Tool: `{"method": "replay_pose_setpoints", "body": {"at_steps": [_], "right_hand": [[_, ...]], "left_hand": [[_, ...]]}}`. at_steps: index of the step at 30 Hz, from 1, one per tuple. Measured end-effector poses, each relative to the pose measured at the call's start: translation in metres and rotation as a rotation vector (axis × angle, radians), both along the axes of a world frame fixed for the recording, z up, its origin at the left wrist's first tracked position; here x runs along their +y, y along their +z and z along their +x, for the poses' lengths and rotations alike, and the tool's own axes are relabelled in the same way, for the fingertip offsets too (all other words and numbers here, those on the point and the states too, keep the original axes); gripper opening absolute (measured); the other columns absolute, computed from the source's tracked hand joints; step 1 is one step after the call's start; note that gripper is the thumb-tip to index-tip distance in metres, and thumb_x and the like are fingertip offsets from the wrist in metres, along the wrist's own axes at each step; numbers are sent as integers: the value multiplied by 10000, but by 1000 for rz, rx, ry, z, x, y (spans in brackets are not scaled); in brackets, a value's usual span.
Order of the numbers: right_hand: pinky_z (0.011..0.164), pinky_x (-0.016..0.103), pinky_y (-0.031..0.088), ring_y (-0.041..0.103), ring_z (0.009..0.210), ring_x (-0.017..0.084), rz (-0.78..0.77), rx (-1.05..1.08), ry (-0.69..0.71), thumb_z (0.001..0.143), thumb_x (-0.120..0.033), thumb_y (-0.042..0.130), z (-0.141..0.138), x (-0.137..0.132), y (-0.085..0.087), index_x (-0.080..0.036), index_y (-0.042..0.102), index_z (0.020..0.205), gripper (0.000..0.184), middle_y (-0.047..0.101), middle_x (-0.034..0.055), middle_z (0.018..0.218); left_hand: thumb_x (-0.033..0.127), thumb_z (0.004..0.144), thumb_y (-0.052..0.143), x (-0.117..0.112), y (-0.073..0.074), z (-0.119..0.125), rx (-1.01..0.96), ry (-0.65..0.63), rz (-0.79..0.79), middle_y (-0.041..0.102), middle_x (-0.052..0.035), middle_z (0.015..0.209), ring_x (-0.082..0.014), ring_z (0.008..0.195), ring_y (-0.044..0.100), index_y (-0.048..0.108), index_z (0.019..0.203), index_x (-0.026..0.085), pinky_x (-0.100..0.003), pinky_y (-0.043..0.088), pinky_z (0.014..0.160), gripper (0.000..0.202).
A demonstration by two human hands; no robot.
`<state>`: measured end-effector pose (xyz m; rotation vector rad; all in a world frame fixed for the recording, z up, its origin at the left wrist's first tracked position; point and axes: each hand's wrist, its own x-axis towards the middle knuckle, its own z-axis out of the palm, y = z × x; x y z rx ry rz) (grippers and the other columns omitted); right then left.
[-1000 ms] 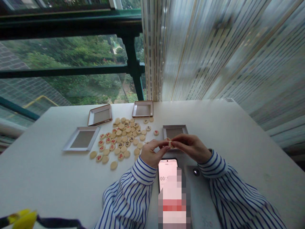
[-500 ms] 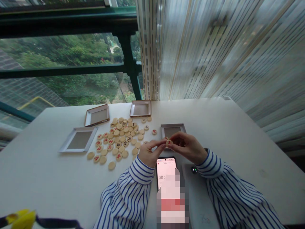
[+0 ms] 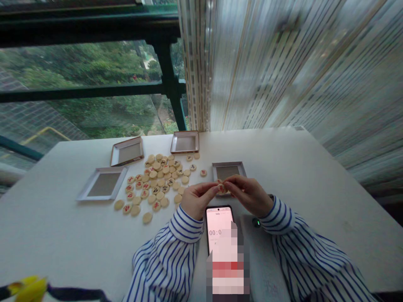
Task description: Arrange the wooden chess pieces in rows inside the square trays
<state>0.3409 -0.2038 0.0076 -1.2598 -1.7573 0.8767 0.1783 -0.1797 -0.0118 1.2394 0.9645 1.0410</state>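
A round wooden xiangqi piece (image 3: 221, 188) with a red character is pinched between the fingertips of my left hand (image 3: 197, 200) and my right hand (image 3: 251, 195). Both hands are closed, and their tips meet at the piece's edges. They hover over the near side of a shallow open box (image 3: 228, 171), which they partly cover. Just behind the held piece, another red-marked piece shows in part. To the left, many loose xiangqi pieces (image 3: 160, 183) lie in a heap, some with red or black characters up, others blank side up.
Below my hands lies a lit phone (image 3: 217, 222) with a timer, beside a grey power bank (image 3: 262, 251). Further shallow box parts stand at the left (image 3: 103, 184), back left (image 3: 126, 152) and back (image 3: 185, 142) of the white table (image 3: 315, 188). A yellow-and-black strap (image 3: 30, 289) shows at bottom left.
The held piece has turned so its red face shows more toward me. My fingers have shifted slightly around it; the view has moved a little. The heap looks unchanged.
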Motion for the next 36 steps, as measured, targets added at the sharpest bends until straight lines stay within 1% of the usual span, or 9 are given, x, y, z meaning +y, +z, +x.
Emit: {"method": "replay_pose_setpoints", "body": {"at_steps": [4, 8, 12, 15, 18, 25, 28, 32, 36], "right_hand": [[543, 219, 434, 546, 620, 93, 136, -94, 40, 800, -292, 530, 2, 0, 3, -149, 580, 1018, 266, 644, 46, 790], [623, 244, 459, 558, 673, 107, 283, -171, 45, 769, -273, 573, 2, 2, 3, -147, 586, 1019, 280, 635, 54, 794], [667, 267, 466, 561, 703, 121, 328, -248, 64, 775, -283, 568, 3, 5, 4, -152, 585, 998, 259, 634, 64, 822], [670, 274, 458, 565, 709, 129, 352, -327, 63, 775, -302, 569, 4, 8, 7, -145, 592, 962, 244, 638, 61, 799], [667, 272, 445, 568, 698, 126, 375, -411, 99, 784, -305, 558, 6, 12, 10, -154, 592, 944, 222, 649, 47, 790], [678, 264, 431, 577, 704, 118, 385, -531, 169, 797, -301, 530, 10, 19, 24, -159, 593, 921, 199, 655, 36, 792], [675, 256, 434, 575, 690, 112, 365, -540, 176, 790, -306, 530, 15, 23, 27, -161, 594, 926, 209, 653, 31, 791], [643, 238, 440, 576, 668, 113, 290, -601, 181, 797, -308, 503, 26, 31, 28, -159, 606, 929, 224, 652, 35, 771], [626, 226, 433, 582, 663, 114, 223, -673, 167, 794, -297, 491, 34, 39, 29, -172, 618, 921, 219, 658, 34, 779]], "left_hand": [[290, 629, 689, 3, 1, 0, -71, 51, -68, 701, -46, 684, -111, 585, 608, 708, 749, 148, -225, 498, 600, 187], [280, 602, 705, 4, 0, 1, -79, 100, -88, 683, -29, 614, -73, 503, 545, 708, 716, 147, -188, 452, 518, 176], [290, 594, 705, 3, 1, 2, -59, 116, -80, 682, -39, 617, -88, 515, 553, 708, 718, 136, -212, 465, 540, 197], [304, 589, 706, 3, 2, 3, -42, 130, -74, 681, -45, 617, -99, 523, 563, 707, 722, 129, -228, 475, 552, 220], [319, 596, 701, 3, 2, 3, -32, 144, -67, 682, -47, 625, -104, 538, 573, 705, 730, 128, -232, 484, 569, 234], [366, 642, 661, 5, -4, 2, 29, 132, -29, 695, -61, 705, -117, 602, 599, 702, 783, 133, -237, 492, 615, 275], [378, 671, 631, 5, -8, 1, 80, 172, 4, 696, -70, 753, -119, 632, 602, 689, 832, 129, -231, 490, 617, 302], [344, 696, 603, 5, -13, 1, 250, 215, 108, 690, -72, 768, -123, 629, 603, 669, 882, 125, -231, 494, 599, 294], [288, 728, 558, 5, -16, 1, 427, 182, 257, 677, -69, 811, -110, 609, 594, 646, 925, 131, -235, 508, 599, 267]]}}
